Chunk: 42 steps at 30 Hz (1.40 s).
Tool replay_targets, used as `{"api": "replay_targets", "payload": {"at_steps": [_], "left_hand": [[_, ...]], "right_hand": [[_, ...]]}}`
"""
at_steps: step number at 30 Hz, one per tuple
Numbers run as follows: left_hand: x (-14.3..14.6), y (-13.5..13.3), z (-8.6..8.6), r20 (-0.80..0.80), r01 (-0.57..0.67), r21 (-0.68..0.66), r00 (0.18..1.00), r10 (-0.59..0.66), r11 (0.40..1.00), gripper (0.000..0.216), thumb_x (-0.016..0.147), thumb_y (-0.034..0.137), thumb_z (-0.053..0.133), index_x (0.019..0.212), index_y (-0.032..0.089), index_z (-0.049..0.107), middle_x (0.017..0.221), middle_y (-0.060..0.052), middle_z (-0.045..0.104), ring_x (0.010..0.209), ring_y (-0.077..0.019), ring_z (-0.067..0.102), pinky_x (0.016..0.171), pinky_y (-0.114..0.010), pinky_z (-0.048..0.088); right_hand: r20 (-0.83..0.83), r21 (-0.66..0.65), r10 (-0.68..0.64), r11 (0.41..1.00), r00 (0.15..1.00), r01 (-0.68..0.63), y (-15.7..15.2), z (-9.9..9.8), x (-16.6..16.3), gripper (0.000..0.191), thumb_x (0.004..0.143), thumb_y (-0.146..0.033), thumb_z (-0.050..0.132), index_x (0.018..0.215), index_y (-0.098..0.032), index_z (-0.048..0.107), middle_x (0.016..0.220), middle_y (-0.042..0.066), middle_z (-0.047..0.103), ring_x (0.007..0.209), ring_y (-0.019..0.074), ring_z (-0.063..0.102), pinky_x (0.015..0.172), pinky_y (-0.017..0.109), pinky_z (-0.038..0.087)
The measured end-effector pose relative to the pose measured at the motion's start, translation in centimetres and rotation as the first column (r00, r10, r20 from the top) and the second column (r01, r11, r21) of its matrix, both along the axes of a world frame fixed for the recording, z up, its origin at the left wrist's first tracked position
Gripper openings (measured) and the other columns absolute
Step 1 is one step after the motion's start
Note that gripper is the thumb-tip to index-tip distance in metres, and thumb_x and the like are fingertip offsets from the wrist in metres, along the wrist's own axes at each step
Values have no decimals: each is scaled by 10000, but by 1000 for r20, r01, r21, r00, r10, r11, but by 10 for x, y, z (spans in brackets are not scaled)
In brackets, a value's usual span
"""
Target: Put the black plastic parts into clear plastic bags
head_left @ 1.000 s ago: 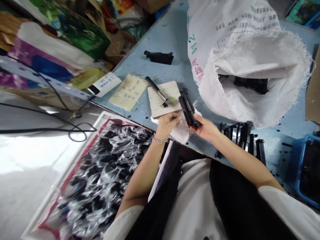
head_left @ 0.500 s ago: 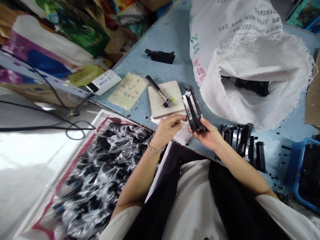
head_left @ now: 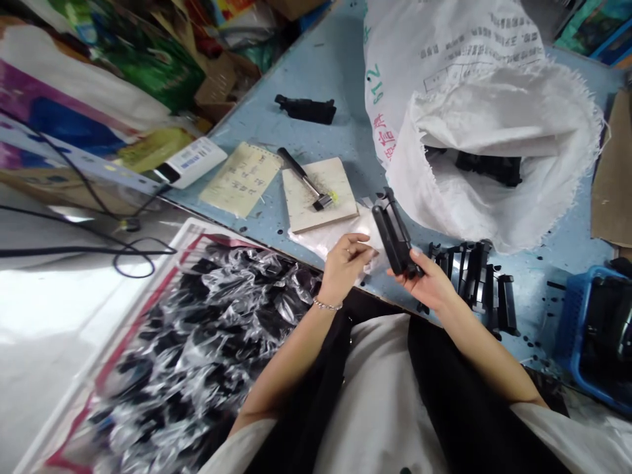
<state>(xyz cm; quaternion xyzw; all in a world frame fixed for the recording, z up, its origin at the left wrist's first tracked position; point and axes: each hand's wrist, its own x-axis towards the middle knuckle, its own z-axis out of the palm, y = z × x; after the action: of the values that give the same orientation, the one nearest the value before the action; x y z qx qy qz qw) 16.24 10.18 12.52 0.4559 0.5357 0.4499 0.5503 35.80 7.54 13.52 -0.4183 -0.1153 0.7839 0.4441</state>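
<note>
My right hand [head_left: 430,284] grips the lower end of a long black plastic part [head_left: 394,232], held tilted above the near edge of the blue table [head_left: 340,79]. My left hand [head_left: 345,261] is just left of it, fingers curled loosely with the tips near a clear plastic sheet [head_left: 330,236]; whether it pinches something small I cannot tell. A row of similar black parts [head_left: 476,280] lies on the table right of my right hand.
A big white woven sack [head_left: 494,131] with black parts inside lies open at the back right. A small hammer [head_left: 303,179] rests on a pale board [head_left: 320,195]. A notepad [head_left: 241,178], another black part [head_left: 306,108], a blue basket [head_left: 592,336] and a crinkled-plastic bin [head_left: 197,342] surround me.
My right hand has carried the black part rightward and a little toward me. My left hand has come off the part and moved slightly right.
</note>
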Motion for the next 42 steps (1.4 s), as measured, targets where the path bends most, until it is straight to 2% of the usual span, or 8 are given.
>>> {"api": "replay_targets", "payload": {"at_steps": [5,13,18,22,30,33,36,42], "left_hand": [[-6,-6,6,-159,73,220,987,-38,973,20,853,209,644,838,203,656,927,-52,742,936,-199,719,897,-349,565],[-6,-5,6,-659,358,428,752,16,830,478,898,65,466,1299,221,676,1334,-101,655,1232,-231,626,1093,-413,521],[6,-4,1,-595,367,410,801,-60,835,664,846,38,527,1479,238,503,1473,-145,524,893,-144,681,820,-307,616],[16,-8,2,-601,400,453,797,-59,797,813,840,17,530,1588,263,329,1571,-164,426,1193,-228,646,874,-308,613],[31,-49,13,-717,731,462,641,-274,502,923,861,-24,398,1663,233,21,1634,-178,379,1492,-269,432,1142,-422,502],[37,-52,14,-697,739,440,639,-324,510,889,886,68,486,1655,201,60,1629,-181,382,1503,-263,414,1172,-407,472],[37,-48,17,-725,710,472,650,-228,523,679,954,253,557,1583,201,304,1545,-161,502,1386,-261,552,1114,-407,517],[-37,-39,62,-665,441,525,746,29,728,205,965,298,558,1104,198,670,1088,-66,739,1002,-172,712,894,-288,576]], "right_hand": [[35,16,-9,1000,999,9,-1,5,7,330,762,-467,838,910,-195,725,896,40,783,787,207,769,597,254,600],[293,197,-155,975,943,99,-7,15,41,342,782,-515,807,913,-209,724,880,37,772,793,198,763,596,246,548],[102,127,157,977,982,-170,-53,26,59,441,832,-597,720,982,-182,736,916,96,782,716,197,738,572,272,574],[-43,-27,275,961,960,-276,-68,9,47,447,862,-622,683,901,-177,713,808,92,758,570,143,652,453,217,509],[396,93,-8,995,918,-31,-33,-1,25,414,843,-501,706,1157,-262,580,735,-44,653,553,134,608,467,221,480],[657,282,-134,957,742,-76,-34,6,21,462,915,-437,614,1338,-280,517,928,-7,697,802,180,689,729,310,582],[737,400,-215,903,641,-157,-39,8,12,261,982,-463,535,1057,-238,644,971,18,687,948,194,672,888,335,556],[482,522,-20,809,876,-269,-45,23,-9,402,1017,-588,485,1039,-230,668,1078,59,731,852,197,711,786,361,583]]}}
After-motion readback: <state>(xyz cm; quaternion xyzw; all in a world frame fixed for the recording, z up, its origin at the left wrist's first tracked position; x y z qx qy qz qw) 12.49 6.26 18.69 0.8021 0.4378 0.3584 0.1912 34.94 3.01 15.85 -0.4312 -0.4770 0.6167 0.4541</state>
